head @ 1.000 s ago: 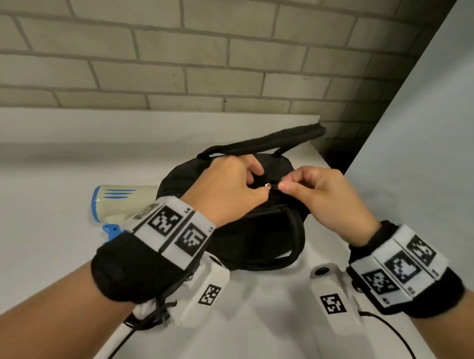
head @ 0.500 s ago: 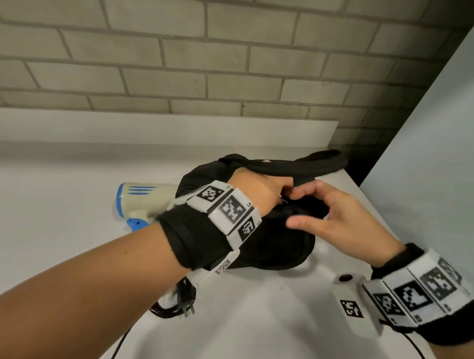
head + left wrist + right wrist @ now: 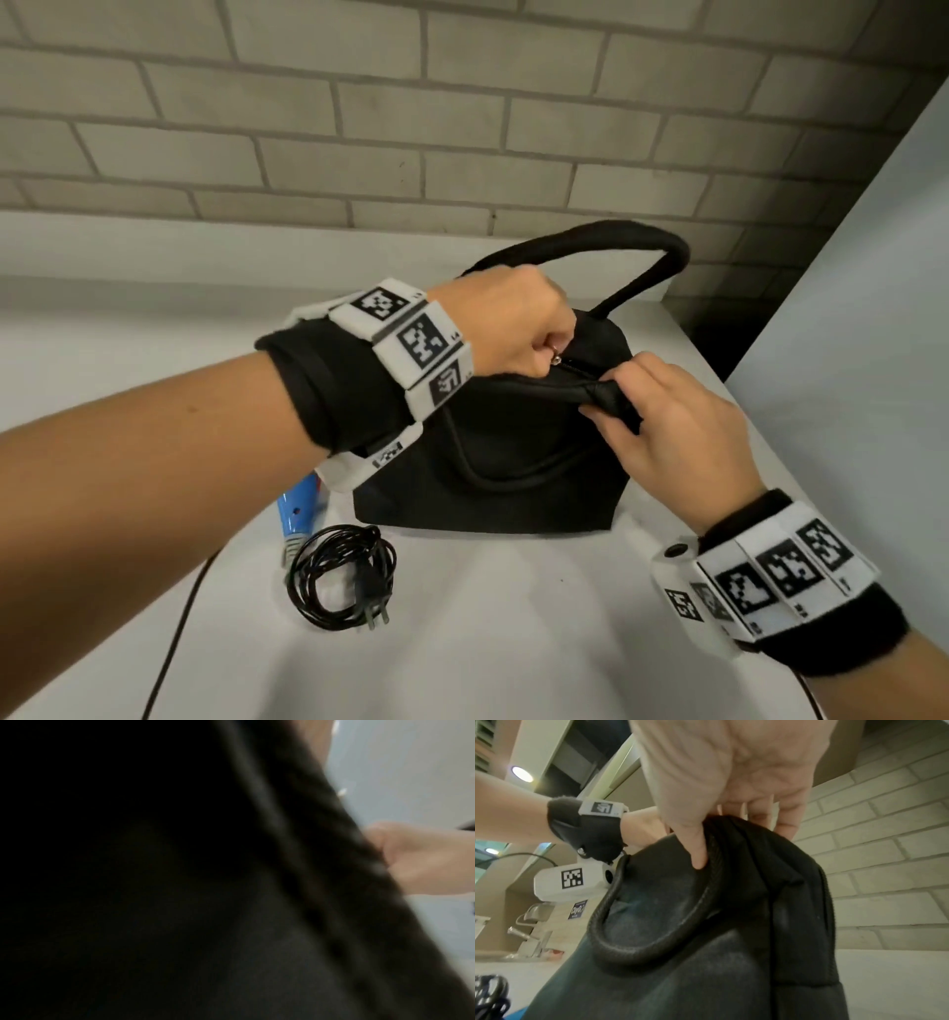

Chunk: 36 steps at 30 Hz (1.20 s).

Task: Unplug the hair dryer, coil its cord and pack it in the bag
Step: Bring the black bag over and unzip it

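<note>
Step in hand: opening the bag (image 3: 493,452), judging by the hands at its top; the cord (image 3: 341,575) is already coiled, so unplugging and coiling look done.
Left hand (image 3: 513,329): fingers curled at the zipper pull (image 3: 555,360), centre of the head view, pinching it as far as one can tell.
Right hand (image 3: 667,437): clenched on a bunched fold of the bag's top edge, right of centre, bracing it.
Hair dryer (image 3: 300,506): on the counter (image 3: 513,642) at lower left, beside the bag, not yet packed.
Next move: probably draw the pull along the zip while the right hand keeps the fabric taut, then lift the dryer in.
Hidden: most of the dryer sits behind the left forearm; only a blue part shows.
Hard to make out: the left wrist view is nearly all dark blurred fabric; how far the zip is open cannot be told.
</note>
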Each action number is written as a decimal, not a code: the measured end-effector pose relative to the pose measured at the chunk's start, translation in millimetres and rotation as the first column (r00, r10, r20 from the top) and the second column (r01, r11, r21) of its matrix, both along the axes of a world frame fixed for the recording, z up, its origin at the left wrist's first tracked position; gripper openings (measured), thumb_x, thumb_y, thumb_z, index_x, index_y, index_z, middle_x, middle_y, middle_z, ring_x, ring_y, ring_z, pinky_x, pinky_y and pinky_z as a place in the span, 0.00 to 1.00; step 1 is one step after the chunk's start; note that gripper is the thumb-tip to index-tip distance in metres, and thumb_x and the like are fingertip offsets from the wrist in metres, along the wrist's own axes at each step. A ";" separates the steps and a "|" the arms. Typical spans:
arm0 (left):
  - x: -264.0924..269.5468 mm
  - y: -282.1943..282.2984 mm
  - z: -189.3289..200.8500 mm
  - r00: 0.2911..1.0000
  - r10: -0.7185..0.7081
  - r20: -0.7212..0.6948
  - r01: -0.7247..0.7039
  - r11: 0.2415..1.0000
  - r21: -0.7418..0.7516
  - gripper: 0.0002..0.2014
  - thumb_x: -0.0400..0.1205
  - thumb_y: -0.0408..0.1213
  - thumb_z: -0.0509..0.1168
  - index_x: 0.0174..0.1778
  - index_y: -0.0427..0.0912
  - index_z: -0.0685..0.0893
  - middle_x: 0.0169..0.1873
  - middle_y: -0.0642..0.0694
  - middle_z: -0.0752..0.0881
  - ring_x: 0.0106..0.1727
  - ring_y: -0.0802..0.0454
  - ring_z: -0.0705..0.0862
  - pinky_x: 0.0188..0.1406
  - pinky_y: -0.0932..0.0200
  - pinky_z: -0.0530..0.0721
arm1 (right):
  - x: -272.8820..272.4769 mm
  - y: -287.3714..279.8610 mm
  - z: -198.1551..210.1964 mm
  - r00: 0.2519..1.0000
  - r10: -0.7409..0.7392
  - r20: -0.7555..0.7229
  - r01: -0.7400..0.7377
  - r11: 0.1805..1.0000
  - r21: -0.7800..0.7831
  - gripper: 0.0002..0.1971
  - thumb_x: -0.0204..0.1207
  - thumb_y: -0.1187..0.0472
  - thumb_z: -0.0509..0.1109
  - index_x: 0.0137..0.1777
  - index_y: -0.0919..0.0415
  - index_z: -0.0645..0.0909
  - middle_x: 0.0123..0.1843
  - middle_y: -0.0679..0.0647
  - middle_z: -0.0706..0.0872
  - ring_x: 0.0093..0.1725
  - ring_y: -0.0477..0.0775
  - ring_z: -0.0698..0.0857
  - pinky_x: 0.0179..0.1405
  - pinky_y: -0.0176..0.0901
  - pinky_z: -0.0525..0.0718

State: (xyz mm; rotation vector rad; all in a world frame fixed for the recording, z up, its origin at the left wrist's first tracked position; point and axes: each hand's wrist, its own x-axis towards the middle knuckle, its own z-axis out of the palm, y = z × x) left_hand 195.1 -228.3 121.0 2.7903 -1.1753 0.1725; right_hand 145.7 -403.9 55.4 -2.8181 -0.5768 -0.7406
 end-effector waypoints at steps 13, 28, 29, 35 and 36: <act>-22.7 123.4 -75.9 0.988 0.152 0.030 -0.151 0.988 -0.014 0.12 0.68 0.39 0.55 0.22 0.46 0.81 0.21 0.54 0.81 0.16 0.58 0.77 0.15 0.75 0.67 | -13.9 -27.4 -11.2 0.971 -0.210 -0.111 0.225 0.962 0.153 0.10 0.66 0.58 0.74 0.45 0.58 0.79 0.42 0.60 0.84 0.38 0.65 0.84 0.30 0.50 0.81; -34.7 92.1 -49.5 0.955 0.264 -0.133 -0.294 0.895 -0.336 0.09 0.66 0.53 0.58 0.35 0.58 0.82 0.48 0.61 0.81 0.48 0.59 0.80 0.48 0.49 0.82 | 12.2 24.1 31.8 0.781 0.030 -0.624 -0.122 0.987 -0.105 0.16 0.61 0.49 0.71 0.32 0.46 0.63 0.41 0.45 0.85 0.43 0.52 0.82 0.42 0.47 0.80; -35.4 84.1 -42.8 0.976 0.199 -0.091 -0.219 0.886 -0.408 0.11 0.65 0.53 0.57 0.37 0.57 0.81 0.51 0.58 0.81 0.51 0.59 0.77 0.49 0.47 0.83 | 15.5 27.2 33.9 0.776 0.009 -0.630 -0.113 0.986 -0.126 0.16 0.60 0.48 0.71 0.35 0.45 0.63 0.38 0.45 0.82 0.41 0.51 0.81 0.39 0.44 0.77; 6.4 36.4 -40.3 0.987 0.109 -0.116 -0.106 0.994 0.036 0.18 0.78 0.32 0.62 0.60 0.55 0.82 0.79 0.49 0.58 0.75 0.47 0.62 0.61 0.51 0.77 | 20.6 41.7 46.6 0.749 0.077 -0.658 -0.162 0.984 -0.069 0.22 0.60 0.49 0.76 0.52 0.47 0.73 0.45 0.39 0.74 0.47 0.43 0.75 0.40 0.29 0.72; 14.8 31.9 -40.1 0.987 0.122 -0.101 -0.115 0.991 0.072 0.21 0.79 0.30 0.61 0.65 0.54 0.78 0.77 0.46 0.61 0.72 0.44 0.68 0.58 0.52 0.76 | 19.0 39.8 48.7 0.737 0.053 -0.674 -0.163 0.982 -0.100 0.17 0.61 0.49 0.77 0.47 0.46 0.74 0.43 0.38 0.75 0.44 0.42 0.76 0.39 0.27 0.74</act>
